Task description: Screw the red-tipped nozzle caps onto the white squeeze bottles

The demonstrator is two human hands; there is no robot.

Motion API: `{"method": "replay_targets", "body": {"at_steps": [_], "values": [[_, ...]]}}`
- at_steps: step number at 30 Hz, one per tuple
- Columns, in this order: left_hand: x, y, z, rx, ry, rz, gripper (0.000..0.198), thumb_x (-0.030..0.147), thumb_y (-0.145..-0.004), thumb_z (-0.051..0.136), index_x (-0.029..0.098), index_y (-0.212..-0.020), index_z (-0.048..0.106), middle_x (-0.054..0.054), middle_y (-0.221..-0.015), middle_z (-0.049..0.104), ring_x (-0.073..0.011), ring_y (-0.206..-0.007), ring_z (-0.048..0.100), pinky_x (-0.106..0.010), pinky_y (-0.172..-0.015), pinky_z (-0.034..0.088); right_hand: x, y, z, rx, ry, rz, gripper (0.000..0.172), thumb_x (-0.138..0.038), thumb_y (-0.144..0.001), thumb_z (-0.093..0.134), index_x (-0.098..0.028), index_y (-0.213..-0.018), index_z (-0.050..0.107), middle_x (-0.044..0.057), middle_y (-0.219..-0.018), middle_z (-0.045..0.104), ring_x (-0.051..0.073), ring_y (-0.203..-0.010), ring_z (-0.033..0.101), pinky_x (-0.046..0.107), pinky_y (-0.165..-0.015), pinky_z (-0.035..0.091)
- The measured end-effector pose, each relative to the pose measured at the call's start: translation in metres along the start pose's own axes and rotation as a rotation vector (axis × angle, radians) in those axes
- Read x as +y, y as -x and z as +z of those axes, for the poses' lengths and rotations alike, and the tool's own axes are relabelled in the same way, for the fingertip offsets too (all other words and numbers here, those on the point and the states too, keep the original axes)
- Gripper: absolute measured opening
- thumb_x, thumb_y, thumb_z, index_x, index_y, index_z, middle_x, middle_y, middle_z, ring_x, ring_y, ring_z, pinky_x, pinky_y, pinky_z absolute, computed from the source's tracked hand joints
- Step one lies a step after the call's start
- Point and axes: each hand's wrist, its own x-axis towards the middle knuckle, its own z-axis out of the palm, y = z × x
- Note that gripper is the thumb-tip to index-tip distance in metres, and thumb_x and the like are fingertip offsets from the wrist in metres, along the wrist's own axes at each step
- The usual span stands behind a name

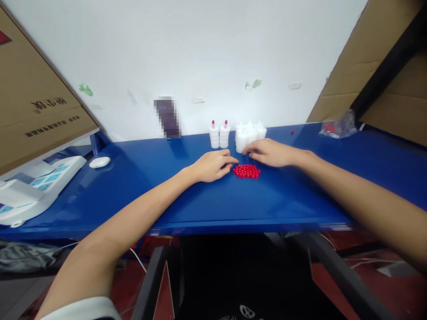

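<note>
Red caps (pixel 247 171): spread in a tight patch on the blue table (pixel 200 202), just in front of the hands.
Left hand (pixel 214 166): fingers half extended, thumb parted; index pointed at the patch's rear; nothing seen gripped.
Right hand (pixel 268 152): fingers loosely curved and spread; nothing seen gripped; contact with bottles not resolvable.
Uncapped bottles (pixel 251 132): bunched upright, room behind right fingertips taken up.
Capped bottles (pixel 219 135): two, stood upright left of the bunch.
Right side: single red piece (pixel 292 132) and plastic bag (pixel 339 126) placed near cardboard (pixel 347 62).
Left end: occupied by white device (pixel 71 171), white rounded object (pixel 99 162).
Edges: rear bounded by wall (pixel 213 53); front crossed by both forearms.
Open room: bare surface seen between caps and front edge.
</note>
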Motion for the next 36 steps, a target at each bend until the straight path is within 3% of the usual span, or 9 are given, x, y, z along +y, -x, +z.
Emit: {"method": "replay_targets", "body": {"at_steps": [5,8,10,15,18,20,23,29,36], "values": [[-0.005,0.0,0.005,0.262,0.05,-0.167,0.042,0.03,-0.1,0.045,0.019,-0.134,0.066,-0.009,-0.11,0.065,-0.0208,-0.092,0.064,-0.04,-0.09,0.056,-0.004,0.001,-0.001,-0.019,-0.003,-0.009,0.05,-0.032,-0.094,0.045,-0.012,-0.132,0.069,0.018,-0.126,0.075,0.033,-0.112,0.071,0.05,-0.099,0.054],[-0.014,0.0,0.007,0.491,0.075,-0.283,0.044,0.03,-0.098,0.048,0.023,-0.139,0.059,-0.011,-0.128,0.057,-0.0205,-0.096,0.063,-0.042,-0.094,0.057,-0.003,0.001,-0.001,-0.013,0.0,-0.005,0.053,-0.033,-0.095,0.045,-0.012,-0.138,0.066,0.018,-0.132,0.073,0.034,-0.117,0.069,0.051,-0.102,0.053],[-0.023,0.0,0.008,0.577,0.077,-0.319,0.048,0.033,-0.098,0.05,0.026,-0.145,0.053,-0.012,-0.141,0.049,-0.0242,-0.111,0.061,-0.045,-0.1,0.056,-0.001,0.001,0.0,-0.013,0.001,0.001,0.055,-0.033,-0.095,0.046,-0.013,-0.143,0.064,0.017,-0.136,0.071,0.034,-0.12,0.068,0.051,-0.105,0.052],[-0.044,0.001,0.019,0.507,0.073,-0.252,0.062,0.05,-0.1,0.052,0.034,-0.159,0.038,-0.012,-0.17,0.018,-0.0395,-0.149,0.038,-0.061,-0.118,0.043,0.0,0.0,0.002,-0.02,-0.009,0.012,0.059,-0.033,-0.095,0.045,-0.012,-0.148,0.061,0.017,-0.142,0.068,0.034,-0.127,0.066,0.052,-0.11,0.05],[-0.05,0.0,0.023,0.452,0.094,-0.234,0.07,0.055,-0.1,0.052,0.035,-0.164,0.028,-0.011,-0.175,0.007,-0.0419,-0.155,0.032,-0.062,-0.118,0.043,0.001,-0.001,0.002,-0.02,-0.014,0.005,0.059,-0.033,-0.095,0.046,-0.012,-0.148,0.062,0.017,-0.144,0.067,0.034,-0.129,0.065,0.052,-0.112,0.05],[-0.051,-0.001,0.023,0.419,0.109,-0.257,0.074,0.055,-0.1,0.05,0.034,-0.166,0.023,-0.012,-0.177,0.005,-0.0411,-0.154,0.037,-0.059,-0.115,0.047,0.001,-0.001,0.002,-0.022,-0.018,-0.003,0.059,-0.032,-0.094,0.046,-0.012,-0.147,0.062,0.017,-0.144,0.067,0.034,-0.129,0.065,0.053,-0.112,0.05],[-0.053,-0.004,0.023,0.375,0.097,-0.302,0.075,0.052,-0.1,0.049,0.03,-0.167,0.022,-0.015,-0.177,0.009,-0.0394,-0.148,0.046,-0.059,-0.113,0.049,0.003,0.0,0.002,-0.021,-0.022,-0.006,0.057,-0.033,-0.094,0.047,-0.014,-0.145,0.064,0.016,-0.142,0.069,0.034,-0.127,0.066,0.053,-0.109,0.051],[-0.054,-0.007,0.022,0.431,0.008,-0.398,0.067,0.043,-0.099,0.049,0.027,-0.162,0.03,-0.018,-0.172,0.028,-0.038,-0.157,0.033,-0.067,-0.123,0.029,0.004,-0.001,0.004,-0.023,0.009,-0.014,0.055,-0.035,-0.095,0.046,-0.015,-0.143,0.066,0.015,-0.14,0.07,0.033,-0.126,0.067,0.052,-0.109,0.052],[-0.06,-0.008,0.023,0.534,0.042,-0.378,0.054,0.034,-0.099,0.048,0.022,-0.15,0.043,-0.017,-0.154,0.053,-0.0297,-0.143,0.05,-0.057,-0.123,0.037,0.004,-0.001,0.005,-0.042,0.027,-0.012,0.055,-0.035,-0.097,0.045,-0.016,-0.145,0.064,0.015,-0.142,0.069,0.033,-0.127,0.066,0.054,-0.11,0.052]]}}
